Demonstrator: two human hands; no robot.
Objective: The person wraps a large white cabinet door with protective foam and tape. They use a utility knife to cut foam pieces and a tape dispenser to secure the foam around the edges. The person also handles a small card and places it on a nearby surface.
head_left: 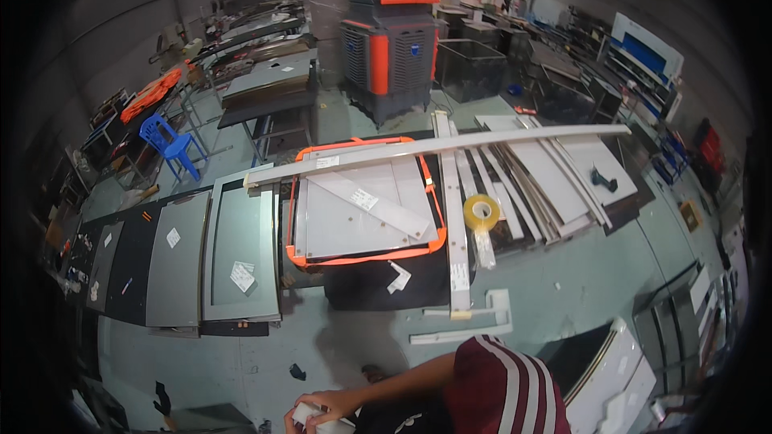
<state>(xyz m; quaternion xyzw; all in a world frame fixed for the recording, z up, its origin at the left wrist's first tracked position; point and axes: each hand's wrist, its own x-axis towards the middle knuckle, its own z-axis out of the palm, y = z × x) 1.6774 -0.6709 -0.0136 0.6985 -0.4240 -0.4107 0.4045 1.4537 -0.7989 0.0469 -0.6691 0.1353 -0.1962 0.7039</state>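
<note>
At the lower edge my right hand is closed round a small white block-like piece. The frame cuts off its lower part, and its exact kind cannot be made out. My right arm, in a maroon sleeve with white stripes, comes in from the lower right. My left hand does not show. Beyond the hand, on the floor, lie white L-shaped foam strips. A long pale metal bar lies across the stacked panels, over an orange-edged frame that holds grey panels.
A roll of clear yellowish tape rests among long strips on the right. Grey panels lie to the left, near a blue plastic chair. A large black-and-orange air cooler stands behind. More panels stand close at lower right.
</note>
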